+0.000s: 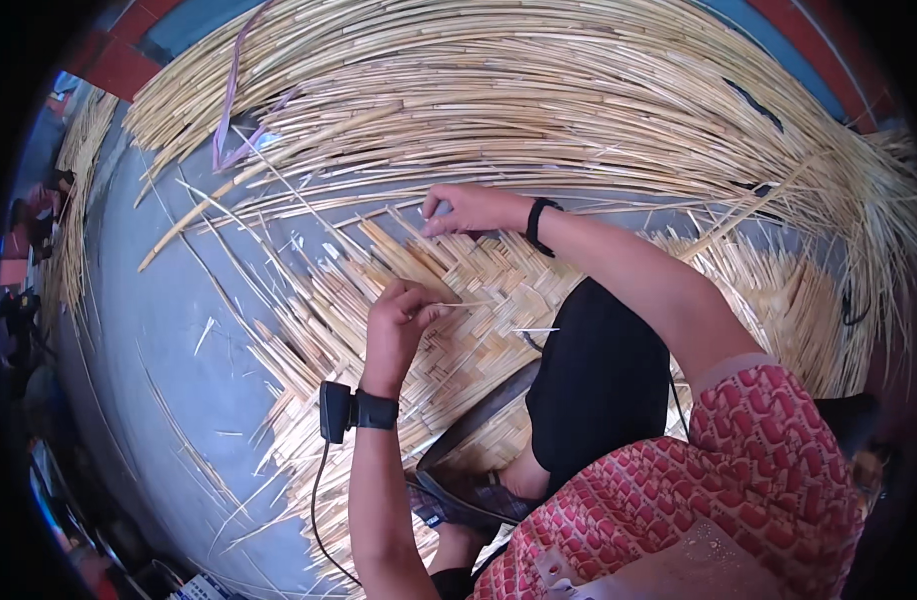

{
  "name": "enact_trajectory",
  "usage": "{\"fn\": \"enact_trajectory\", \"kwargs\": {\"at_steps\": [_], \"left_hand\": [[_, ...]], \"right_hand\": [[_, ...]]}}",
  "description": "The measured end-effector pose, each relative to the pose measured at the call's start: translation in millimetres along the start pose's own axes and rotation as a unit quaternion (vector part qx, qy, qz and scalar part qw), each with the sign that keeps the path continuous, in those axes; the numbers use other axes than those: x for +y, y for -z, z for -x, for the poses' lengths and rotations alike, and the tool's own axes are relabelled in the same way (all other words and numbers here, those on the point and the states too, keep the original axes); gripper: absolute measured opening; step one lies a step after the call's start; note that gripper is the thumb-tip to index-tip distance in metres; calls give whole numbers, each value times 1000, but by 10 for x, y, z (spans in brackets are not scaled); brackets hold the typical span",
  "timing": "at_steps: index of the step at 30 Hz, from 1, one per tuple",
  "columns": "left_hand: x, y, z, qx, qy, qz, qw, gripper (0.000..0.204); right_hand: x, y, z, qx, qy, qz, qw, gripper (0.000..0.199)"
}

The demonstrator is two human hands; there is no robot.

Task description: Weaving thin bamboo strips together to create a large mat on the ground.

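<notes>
- Left hand (404, 318) pinched a thin, pale reed strip (467, 304) over the tan woven-reed mat (479, 345), on grey floor (139, 290).
- Right hand (469, 210) curled at the mat's far edge; I couldn't tell its grip.

Red tiles (122, 68) and blue bands (191, 27) edge the grey floor (124, 300).

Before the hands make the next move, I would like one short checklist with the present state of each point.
1. Left hand holds a thin strip: ok, pinched over the mat.
2. Right hand grips a strip: cannot tell; it is at the mat's far edge.
3. Woven mat lies under the left hand: ok.
4. Mat's left edge is even: not ok, ends stick out unevenly.
5. Wrist cable is away from the strip: ok, beside the left forearm.
</notes>
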State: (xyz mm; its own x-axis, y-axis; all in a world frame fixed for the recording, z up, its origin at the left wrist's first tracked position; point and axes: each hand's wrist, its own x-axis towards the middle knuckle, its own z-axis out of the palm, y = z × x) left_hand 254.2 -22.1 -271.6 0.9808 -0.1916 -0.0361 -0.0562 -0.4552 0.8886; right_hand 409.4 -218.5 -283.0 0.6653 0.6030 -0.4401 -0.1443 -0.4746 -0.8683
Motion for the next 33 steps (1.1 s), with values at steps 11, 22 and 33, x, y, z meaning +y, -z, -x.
{"fn": "enact_trajectory", "kwargs": {"at_steps": [11,22,33], "left_hand": [[-360,-233,-124,121,191,232,946,37],[-969,318,1945,466,213,580,633,34],[-814,279,1242,592,168,493,615,17]], "right_hand": [[-36,-493,189,-3,201,149,968,21],[-498,-429,359,101,25,463,880,53],[508,-1225,621,80,273,503,816,91]]}}
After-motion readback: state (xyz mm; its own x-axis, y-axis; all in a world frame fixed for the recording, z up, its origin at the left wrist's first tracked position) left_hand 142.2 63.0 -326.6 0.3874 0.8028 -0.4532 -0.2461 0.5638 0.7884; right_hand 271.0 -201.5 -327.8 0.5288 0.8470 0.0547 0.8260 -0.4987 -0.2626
